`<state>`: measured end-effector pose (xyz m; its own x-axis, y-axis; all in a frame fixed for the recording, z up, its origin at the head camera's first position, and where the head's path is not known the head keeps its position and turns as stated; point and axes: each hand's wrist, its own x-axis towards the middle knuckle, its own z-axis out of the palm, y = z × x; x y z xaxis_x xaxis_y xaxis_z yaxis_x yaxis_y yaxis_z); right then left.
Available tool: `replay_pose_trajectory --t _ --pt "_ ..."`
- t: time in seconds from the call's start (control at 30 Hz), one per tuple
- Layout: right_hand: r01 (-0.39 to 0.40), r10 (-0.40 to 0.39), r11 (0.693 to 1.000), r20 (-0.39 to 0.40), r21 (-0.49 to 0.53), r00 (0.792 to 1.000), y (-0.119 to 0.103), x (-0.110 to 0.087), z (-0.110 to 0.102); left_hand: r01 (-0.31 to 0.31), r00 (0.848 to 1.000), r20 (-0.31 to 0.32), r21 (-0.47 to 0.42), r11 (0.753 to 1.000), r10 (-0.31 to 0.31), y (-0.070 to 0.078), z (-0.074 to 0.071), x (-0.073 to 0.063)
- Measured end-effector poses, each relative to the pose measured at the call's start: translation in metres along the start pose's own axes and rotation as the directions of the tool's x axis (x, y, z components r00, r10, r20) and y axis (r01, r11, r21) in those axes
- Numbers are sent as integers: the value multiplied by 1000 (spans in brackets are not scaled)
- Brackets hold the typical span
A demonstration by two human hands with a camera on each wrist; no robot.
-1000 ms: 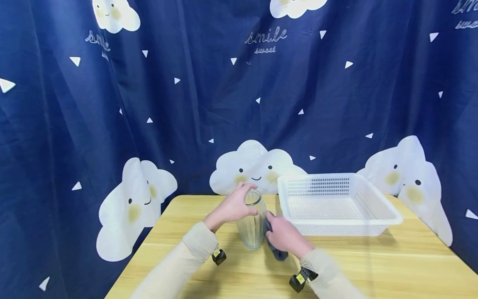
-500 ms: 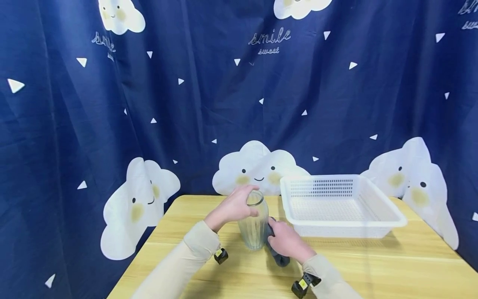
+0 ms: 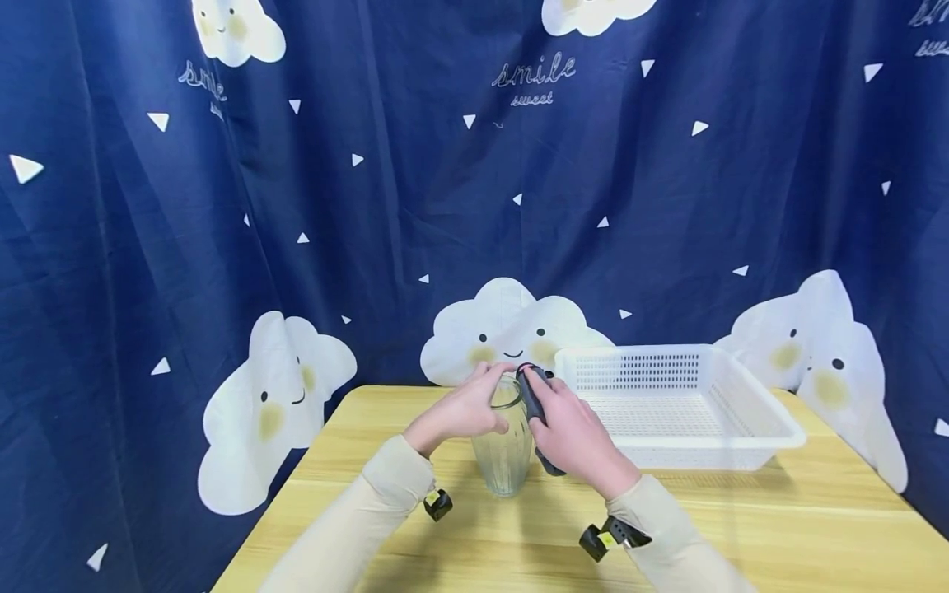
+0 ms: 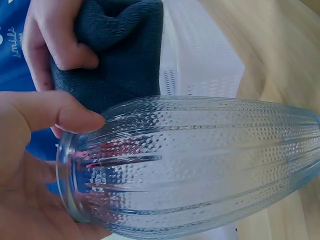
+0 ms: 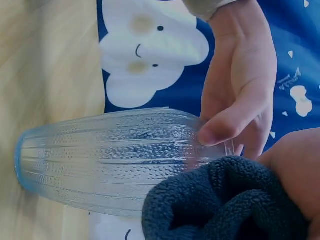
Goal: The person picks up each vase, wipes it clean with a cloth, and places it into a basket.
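The vase [image 3: 506, 449] stands upright on the table [image 3: 741, 527], near the middle, just left of the basket [image 3: 749, 428]. It is clear ribbed glass, narrowing to a short neck with a round rim at the top, and I can see right through it to the wood behind.

The left hand [image 3: 461, 409] grips the vase at the neck. In the left wrist view the thumb [image 4: 55, 111] lies against the glass just under the rim, and the right wrist view shows the fingers [image 5: 235, 117] curled round the far side of the neck. So this hand is clamped on the vase.

The right hand [image 3: 574, 432] holds a dark grey cloth [image 3: 535, 403] bunched in its fingers. The cloth is fleecy and folded over on itself. It lies against the right side of the vase, from the rim down along the shoulder, with the top end of it reaching the mouth. The two hands are close together at the top of the vase, one on each side.

Both sleeves [image 3: 385, 494] are beige, and a small black camera [image 3: 437, 504] sits at each wrist.

The basket is white, shallow and perforated, resting on the right part of the table. Behind everything hangs a navy curtain [image 3: 222, 206] with white clouds on it.
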<state>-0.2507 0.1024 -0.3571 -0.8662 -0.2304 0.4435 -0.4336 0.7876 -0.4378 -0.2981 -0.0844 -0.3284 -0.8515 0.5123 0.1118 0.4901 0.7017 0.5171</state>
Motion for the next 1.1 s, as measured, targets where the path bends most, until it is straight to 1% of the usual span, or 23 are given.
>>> replay_pose_trajectory --t 0.1,0.2,0.33,0.53,0.7,0.8,0.93,1.0,1.03,1.1 --pt "6 -5 999 14 -35 1000 -2 0 4 -8 1000 11 -8 1000 8 -1 2 -1" --pt "-13 15 998 37 -57 999 1 -3 12 -16 1000 4 1 1000 16 -3 5 -1" --pt "-42 46 997 52 -59 998 7 -8 25 -23 999 -29 22 999 24 -4 9 -1" --pt "-80 83 996 87 -37 993 16 -16 41 -2 997 -80 72 997 8 -2 14 -1" --pt "-96 99 995 135 -31 986 24 -24 55 -12 990 -137 116 993 28 -4 19 1" --pt "-98 105 994 180 -48 978 29 -28 65 -17 986 -162 123 992 37 -6 22 1" --pt "-101 124 990 255 -103 959 37 -32 78 -29 980 -194 132 991 54 -8 24 3" --pt "-102 130 989 276 -111 953 40 -32 82 -30 977 -207 127 991 56 -8 24 4" --pt "-107 133 989 283 -106 950 42 -32 83 -25 975 -215 115 993 49 -8 24 3" --pt "-114 135 990 284 -88 949 45 -32 84 1 974 -228 72 997 15 -8 25 3"
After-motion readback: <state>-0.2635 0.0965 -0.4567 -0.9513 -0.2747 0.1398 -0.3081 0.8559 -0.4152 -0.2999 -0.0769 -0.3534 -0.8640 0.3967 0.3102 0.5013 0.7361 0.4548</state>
